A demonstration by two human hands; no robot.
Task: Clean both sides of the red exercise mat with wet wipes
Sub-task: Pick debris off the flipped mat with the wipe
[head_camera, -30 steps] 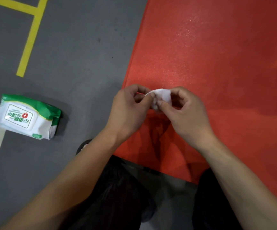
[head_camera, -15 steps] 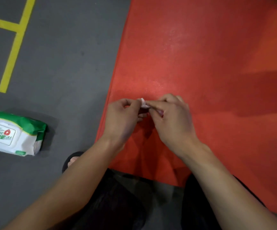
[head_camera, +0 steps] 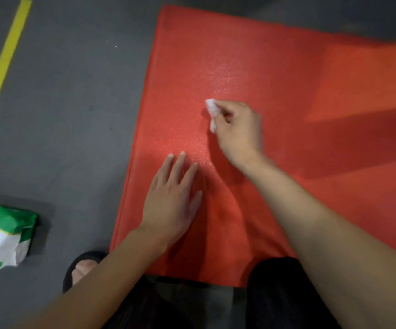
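The red exercise mat (head_camera: 287,96) lies flat on the grey floor and fills the right half of the view. My right hand (head_camera: 238,132) hovers over the mat's middle, pinching a small bunched white wet wipe (head_camera: 211,110) between thumb and fingers. My left hand (head_camera: 170,200) rests flat on the mat near its left edge, fingers spread, holding nothing. The green and white wet wipe pack (head_camera: 1,236) lies on the floor at the left, partly cut off by the frame edge.
Grey floor (head_camera: 73,115) with yellow tape lines (head_camera: 4,60) at the upper left. My foot in a black sandal (head_camera: 83,267) is on the floor by the mat's near left corner. My dark-clothed knees (head_camera: 277,293) are at the mat's near edge.
My hands have parted: the right one moved forward over the mat with the wipe, and the left one let go and went flat onto the mat. The view shifted forward.
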